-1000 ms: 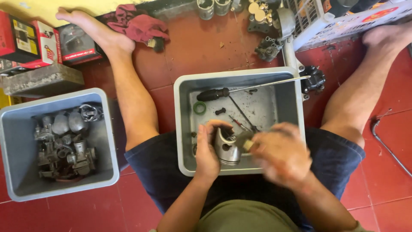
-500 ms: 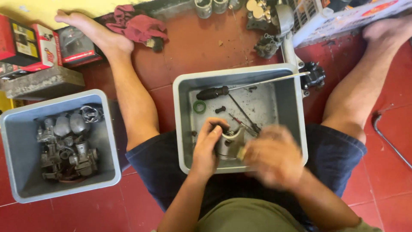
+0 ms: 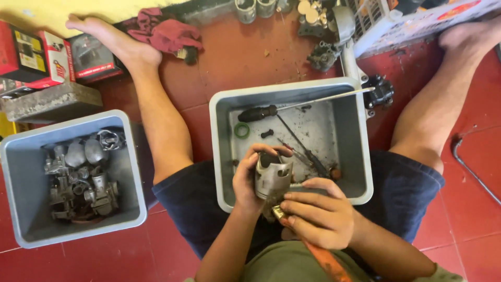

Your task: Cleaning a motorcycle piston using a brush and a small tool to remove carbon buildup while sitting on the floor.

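My left hand (image 3: 246,184) grips a grey metal piston-shaped part (image 3: 272,176) upright over the near edge of a grey plastic tray (image 3: 292,89) between my legs. My right hand (image 3: 322,216) is closed on a brush with an orange handle (image 3: 324,262); its brass-coloured head (image 3: 277,211) touches the underside of the part. Inside the tray lie a black-handled screwdriver (image 3: 258,113), a green ring (image 3: 241,130), a small bolt (image 3: 267,133) and thin tools.
A second grey tray (image 3: 131,156) at the left holds several carburetor-like metal parts (image 3: 81,175). Red boxes (image 3: 31,57), a concrete block (image 3: 52,102) and a red cloth (image 3: 164,31) lie at the back left. More metal parts (image 3: 323,52) sit behind the tray.
My right hand has shifted down and left with the brush, now under the metal part. My left hand keeps its hold on the part.
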